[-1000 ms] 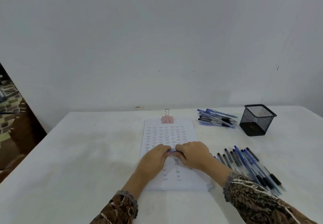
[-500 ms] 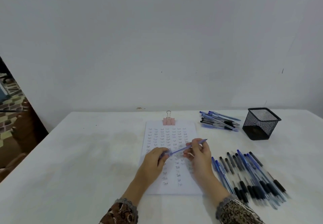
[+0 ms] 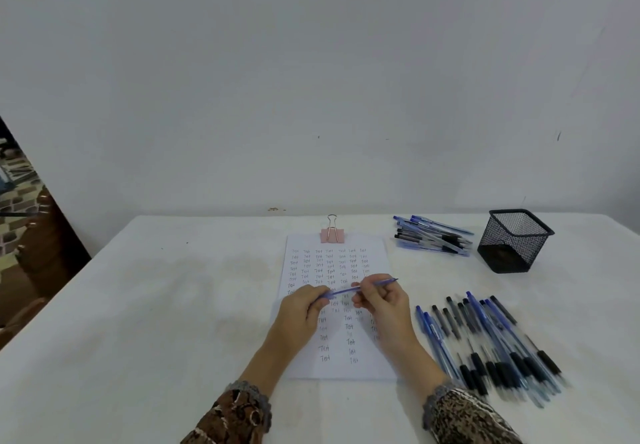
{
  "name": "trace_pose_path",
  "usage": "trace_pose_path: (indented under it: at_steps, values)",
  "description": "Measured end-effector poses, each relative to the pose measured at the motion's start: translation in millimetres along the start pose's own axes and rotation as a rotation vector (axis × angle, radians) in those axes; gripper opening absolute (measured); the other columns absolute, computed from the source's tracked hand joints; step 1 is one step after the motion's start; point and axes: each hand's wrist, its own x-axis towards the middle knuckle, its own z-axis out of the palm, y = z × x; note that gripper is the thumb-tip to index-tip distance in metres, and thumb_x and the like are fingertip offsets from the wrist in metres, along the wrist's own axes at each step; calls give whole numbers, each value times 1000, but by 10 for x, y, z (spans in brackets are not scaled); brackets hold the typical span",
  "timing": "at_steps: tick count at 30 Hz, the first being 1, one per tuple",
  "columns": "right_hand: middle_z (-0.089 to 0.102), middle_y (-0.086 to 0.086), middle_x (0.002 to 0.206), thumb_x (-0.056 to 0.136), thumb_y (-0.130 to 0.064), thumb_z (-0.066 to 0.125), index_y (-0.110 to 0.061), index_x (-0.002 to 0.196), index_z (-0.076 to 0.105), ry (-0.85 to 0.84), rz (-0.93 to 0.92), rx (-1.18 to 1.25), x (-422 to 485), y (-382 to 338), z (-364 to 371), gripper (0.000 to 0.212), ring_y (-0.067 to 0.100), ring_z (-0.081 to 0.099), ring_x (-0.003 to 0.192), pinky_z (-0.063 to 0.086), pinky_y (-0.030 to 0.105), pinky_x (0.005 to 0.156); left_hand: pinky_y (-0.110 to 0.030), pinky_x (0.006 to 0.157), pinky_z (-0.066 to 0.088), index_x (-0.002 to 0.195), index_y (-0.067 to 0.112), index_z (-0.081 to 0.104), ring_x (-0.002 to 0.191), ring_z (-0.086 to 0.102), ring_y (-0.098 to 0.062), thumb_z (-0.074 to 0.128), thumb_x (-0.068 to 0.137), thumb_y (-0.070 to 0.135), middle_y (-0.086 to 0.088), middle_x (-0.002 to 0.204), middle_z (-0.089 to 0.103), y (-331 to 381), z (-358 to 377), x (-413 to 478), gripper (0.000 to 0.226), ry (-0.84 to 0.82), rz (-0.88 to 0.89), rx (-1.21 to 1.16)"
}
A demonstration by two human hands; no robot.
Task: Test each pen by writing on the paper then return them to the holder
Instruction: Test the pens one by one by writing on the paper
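A blue pen is held level above the paper, between both hands. My left hand pinches its left end, which may be the cap. My right hand grips the barrel, and the pen's far end sticks out to the right past my fingers. The paper is covered with rows of small written words and carries a pink binder clip at its top edge. The black mesh holder stands at the back right and looks empty.
A row of several blue and black pens lies right of the paper. A second heap of pens lies at the back, left of the holder. The white table meets a wall behind; its left edge drops off.
Both hands were pressed together low on the paper; they have moved apart, exposing the pen's length between them. The pen has risen slightly since half a second ago.
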Motion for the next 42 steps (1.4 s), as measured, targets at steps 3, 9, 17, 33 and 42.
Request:
trace_pose_path:
  at_steps: [3, 9, 17, 33, 42]
  values:
    - [60, 13, 66, 85, 5, 59, -2, 77, 59, -49, 50, -35, 0, -66, -42, 11, 20, 57, 58, 52, 26, 58, -6, 69, 40, 99, 8, 67, 77, 54, 6, 50, 88, 22, 11, 81, 61, -21, 4, -6, 25, 7, -1, -45]
    - [68, -10, 77, 76, -20, 76, -23, 88, 71, -292, -3, -1085, 120, -549, -144, 14, 7, 54, 74, 39, 17, 69, -10, 60, 42, 96, 39, 57, 65, 52, -9, 66, 83, 12, 9, 85, 63, 20, -67, -23, 31, 161, -72, -206]
    - [59, 6, 73, 92, -2, 52, -13, 81, 44, -10, -97, -691, 7, -473, -174, 18, 16, 61, 62, 51, 27, 61, -28, 110, 28, 138, 18, 39, 130, 38, -11, 37, 98, 30, 4, 140, 43, -194, -263, 67, 42, 78, -241, 117]
    - [21, -10, 54, 70, 25, 41, -20, 54, 20, 113, -50, -359, -332, -65, -271, 52, 4, 18, 48, 18, 16, 49, -31, 116, 7, 141, 18, 34, 138, 24, -12, 34, 97, 27, 2, 150, 29, -279, -217, -33, 45, -82, -314, 385]
    - [23, -9, 53, 70, 23, 43, -19, 52, 22, 59, -40, -435, -351, -62, -251, 50, 3, 21, 45, 24, 12, 45, -30, 114, 9, 140, 17, 36, 138, 25, -13, 34, 97, 24, 1, 149, 30, -248, -214, -40, 44, -75, -307, 397]
